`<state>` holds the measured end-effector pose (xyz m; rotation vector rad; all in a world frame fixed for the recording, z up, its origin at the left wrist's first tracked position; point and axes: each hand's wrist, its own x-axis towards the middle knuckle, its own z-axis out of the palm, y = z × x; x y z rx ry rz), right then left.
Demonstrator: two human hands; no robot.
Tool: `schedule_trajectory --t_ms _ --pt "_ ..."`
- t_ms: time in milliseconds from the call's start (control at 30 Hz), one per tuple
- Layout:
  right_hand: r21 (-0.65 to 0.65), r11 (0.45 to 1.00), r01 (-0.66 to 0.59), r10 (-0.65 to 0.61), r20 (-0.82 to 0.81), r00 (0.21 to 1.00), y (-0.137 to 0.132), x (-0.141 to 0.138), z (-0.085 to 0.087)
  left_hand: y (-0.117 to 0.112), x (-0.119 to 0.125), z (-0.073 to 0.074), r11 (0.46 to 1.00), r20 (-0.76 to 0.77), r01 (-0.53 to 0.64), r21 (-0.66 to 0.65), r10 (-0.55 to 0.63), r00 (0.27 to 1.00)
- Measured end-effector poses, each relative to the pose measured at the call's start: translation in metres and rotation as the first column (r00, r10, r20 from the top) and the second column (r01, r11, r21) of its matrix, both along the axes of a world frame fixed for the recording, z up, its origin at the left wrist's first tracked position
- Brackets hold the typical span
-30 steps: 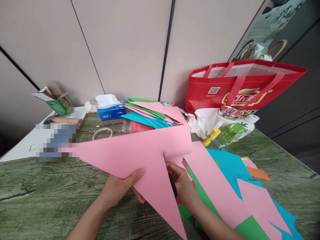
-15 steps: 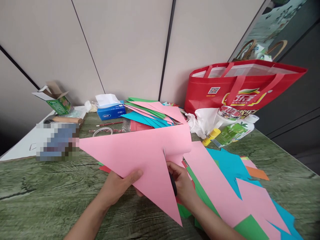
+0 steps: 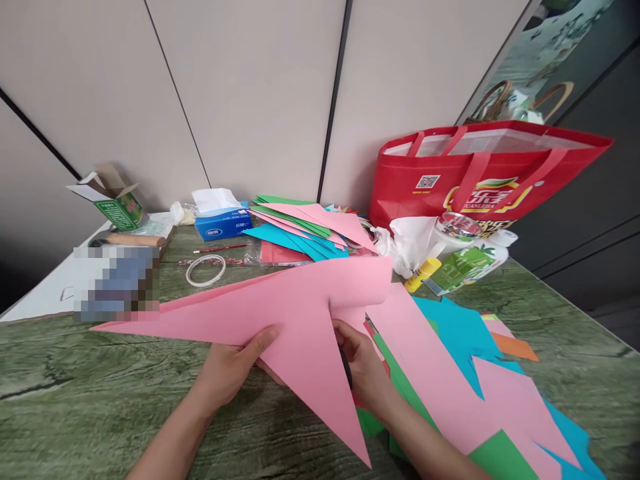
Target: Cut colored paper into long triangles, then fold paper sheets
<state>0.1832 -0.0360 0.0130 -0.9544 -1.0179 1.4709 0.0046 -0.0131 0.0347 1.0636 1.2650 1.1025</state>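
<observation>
A large pink paper sheet [image 3: 295, 313] is held up over the table, its right part curling over and a long point reaching left. My left hand [image 3: 240, 367] pinches its lower edge, thumb on top and fingers beneath. Black-handled scissors [image 3: 345, 365] are in my right hand [image 3: 364, 363], fingers wrapped round the handle. Their blades sit in a cut in the sheet, with only a short bit of blade showing; the rest is hidden by paper and hand. Under and beside my right forearm lie loose pink, green and blue paper pieces [image 3: 420, 353].
Stacked coloured paper [image 3: 300, 227] lies at the back, beside a blue tissue box [image 3: 223, 223]. A tape roll [image 3: 206, 271] rests left of centre. A yellow glue stick [image 3: 423, 275], crumpled tissue [image 3: 413, 240] and a red bag [image 3: 425, 187] stand at right. An open green box [image 3: 117, 208] is far left.
The pink sheet's left point has dropped and swung further left, uncovering the tape roll. Its lower tip has shifted slightly down and right. My left hand has moved slightly; my right hand stays nearly in place.
</observation>
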Motion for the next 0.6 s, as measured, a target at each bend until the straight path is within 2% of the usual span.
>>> schedule_trajectory --t_ms 233,400,600 --pt "0.008 1.000 -0.009 0.009 -0.021 1.000 0.0006 0.0005 0.0019 0.0011 0.0011 0.0011 0.995 0.007 -0.095 -0.001 0.095 0.995" --pt "-0.006 1.000 0.003 -0.003 -0.025 1.000 0.0013 0.0015 0.0043 -0.0015 0.0053 0.0029 0.997 0.056 0.021 -0.073 -0.017 0.998" --pt "-0.015 1.000 0.007 -0.008 -0.027 1.000 0.0006 0.0022 0.0042 -0.0029 0.0074 0.0040 0.991 0.121 0.094 -0.091 -0.082 0.989"
